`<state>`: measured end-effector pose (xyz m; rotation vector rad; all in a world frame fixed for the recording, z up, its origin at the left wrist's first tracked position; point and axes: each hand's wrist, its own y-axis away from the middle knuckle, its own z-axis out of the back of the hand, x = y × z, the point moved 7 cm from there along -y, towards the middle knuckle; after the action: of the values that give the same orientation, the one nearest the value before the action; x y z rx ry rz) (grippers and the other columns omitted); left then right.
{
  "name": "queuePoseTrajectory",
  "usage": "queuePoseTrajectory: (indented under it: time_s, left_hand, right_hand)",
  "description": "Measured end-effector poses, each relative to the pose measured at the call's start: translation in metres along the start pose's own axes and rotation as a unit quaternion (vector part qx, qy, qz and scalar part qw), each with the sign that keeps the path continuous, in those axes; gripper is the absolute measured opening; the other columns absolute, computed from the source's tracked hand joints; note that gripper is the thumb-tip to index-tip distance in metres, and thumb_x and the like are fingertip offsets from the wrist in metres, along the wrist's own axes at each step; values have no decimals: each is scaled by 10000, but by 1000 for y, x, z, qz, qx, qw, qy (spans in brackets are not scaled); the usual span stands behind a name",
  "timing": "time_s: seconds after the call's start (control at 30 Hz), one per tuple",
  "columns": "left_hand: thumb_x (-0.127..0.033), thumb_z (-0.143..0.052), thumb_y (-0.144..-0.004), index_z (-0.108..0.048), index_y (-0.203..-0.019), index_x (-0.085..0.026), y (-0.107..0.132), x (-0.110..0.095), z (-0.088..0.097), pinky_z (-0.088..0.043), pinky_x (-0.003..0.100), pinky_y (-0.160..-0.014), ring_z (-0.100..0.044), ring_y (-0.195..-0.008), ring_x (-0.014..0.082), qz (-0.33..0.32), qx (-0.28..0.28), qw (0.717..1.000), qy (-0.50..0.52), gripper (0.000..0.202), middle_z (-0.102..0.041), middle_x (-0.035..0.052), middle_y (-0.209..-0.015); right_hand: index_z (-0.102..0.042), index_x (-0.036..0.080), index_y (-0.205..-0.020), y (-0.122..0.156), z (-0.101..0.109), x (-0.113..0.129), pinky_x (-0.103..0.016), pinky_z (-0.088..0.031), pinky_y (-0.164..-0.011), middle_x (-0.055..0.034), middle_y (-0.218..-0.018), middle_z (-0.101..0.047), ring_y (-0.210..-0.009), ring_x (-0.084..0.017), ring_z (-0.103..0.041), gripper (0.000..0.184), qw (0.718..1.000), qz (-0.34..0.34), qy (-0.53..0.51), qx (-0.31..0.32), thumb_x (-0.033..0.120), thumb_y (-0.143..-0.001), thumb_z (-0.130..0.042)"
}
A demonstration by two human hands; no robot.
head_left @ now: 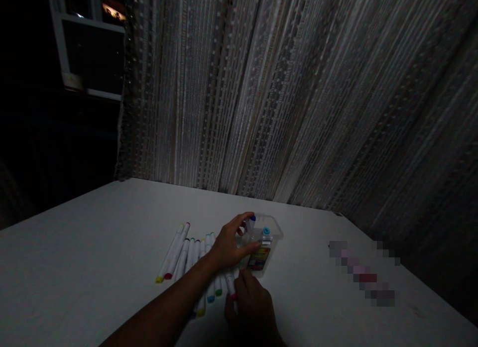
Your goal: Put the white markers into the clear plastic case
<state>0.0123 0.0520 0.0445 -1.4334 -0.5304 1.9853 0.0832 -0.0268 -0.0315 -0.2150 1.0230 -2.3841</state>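
Note:
A clear plastic container (277, 233) stands on the table with a marker with a dark blue end (253, 219) and one with a light blue end (266, 231) upright inside. My left hand (229, 242) curls round its left side, thumb across the front above a coloured label (259, 258), fingertips by the dark blue end. Below it, my right hand (253, 304) pinches a white marker with a pink end (230, 286). To the left, several white markers (181, 258) lie side by side, with yellow, red, blue and green ends. My left forearm hides some of them.
The white table (112, 247) reaches back to a hanging striped curtain (231, 98). On its right side lies a pixelated reddish item (364, 275) that I cannot make out. A window (91, 53) shows at the far left, and the room is dim.

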Motion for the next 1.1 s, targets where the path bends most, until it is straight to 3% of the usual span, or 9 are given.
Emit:
queuePoseTrajectory:
  time_s: [0.13,0.43,0.57,0.67,0.8,0.9,0.97,1.03,1.1]
  left_hand:
    - [-333,-677,-673,-461,-1226,-175,0,0,0,-470,298,-747,-553,-955,199,-1,-3,1000,4,614,-558,96,-1209]
    - [-349,-668,-678,-452,-1233,-172,-1,1,0,-463,286,-743,-552,-944,192,-5,-2,1000,1,621,-562,96,-1196]
    - [-360,-661,-682,-456,-1229,-173,-1,0,0,-462,280,-743,-547,-940,187,2,0,1000,7,613,-558,91,-1195]
    - [-358,-654,-686,-448,-1235,-174,-1,-1,-1,-467,275,-726,-548,-893,172,9,2,1000,7,614,-556,88,-1191]
    - [-350,-643,-696,-445,-1234,-168,-1,0,-2,-464,284,-739,-543,-897,176,2,-2,1000,-3,601,-558,95,-1190]
    - [-345,-632,-708,-430,-1249,-172,-2,3,-3,-463,288,-744,-542,-917,182,4,-5,1000,-2,603,-544,99,-1216]
    - [-345,-634,-705,-429,-1249,-172,-2,4,-3,-463,291,-743,-544,-921,186,4,-3,1000,0,607,-540,101,-1223]
    - [-340,-636,-703,-434,-1245,-176,-2,4,-3,-462,294,-745,-545,-923,189,4,-2,1000,0,602,-543,98,-1218]
    - [-332,-635,-707,-435,-1242,-185,-1,4,-3,-461,294,-746,-546,-931,191,4,-2,1000,-1,590,-548,92,-1208]
  right_hand:
    - [-485,175,-755,-3,8,1,-225,-379,-529,-41,-668,-547,-618,-155,-512,168,998,18,-12,-53,75,-640,-413]
    - [-503,174,-775,-9,27,2,-238,-327,-450,-6,-590,-544,-512,-139,-529,121,997,7,-38,-67,114,-743,-404]
    - [-517,155,-813,-12,38,-2,-229,-372,-456,-22,-605,-563,-518,-140,-550,120,987,4,-109,-119,125,-795,-402]
    - [-533,160,-824,-19,52,-14,-209,-410,-473,-21,-626,-570,-527,-125,-548,106,971,-38,-196,-133,133,-826,-431]
    - [-563,175,-812,-32,92,-43,-220,-461,-524,-35,-696,-595,-603,-141,-574,119,929,-129,-298,-175,213,-857,-460]
    - [-577,173,-809,-46,131,-71,-211,-418,-437,5,-597,-542,-485,-119,-508,171,886,-216,-357,-202,313,-860,-494]
    - [-585,170,-815,-60,162,-87,-225,-434,-464,18,-549,-514,-489,-123,-509,202,863,-228,-381,-241,354,-855,-512]
    - [-577,173,-817,-76,189,-100,-236,-440,-476,-5,-675,-564,-503,-109,-507,216,842,-206,-398,-299,385,-833,-544]
    - [-573,174,-812,-94,204,-108,-236,-440,-473,-9,-723,-571,-517,-106,-512,215,838,-183,-399,-325,388,-799,-589]
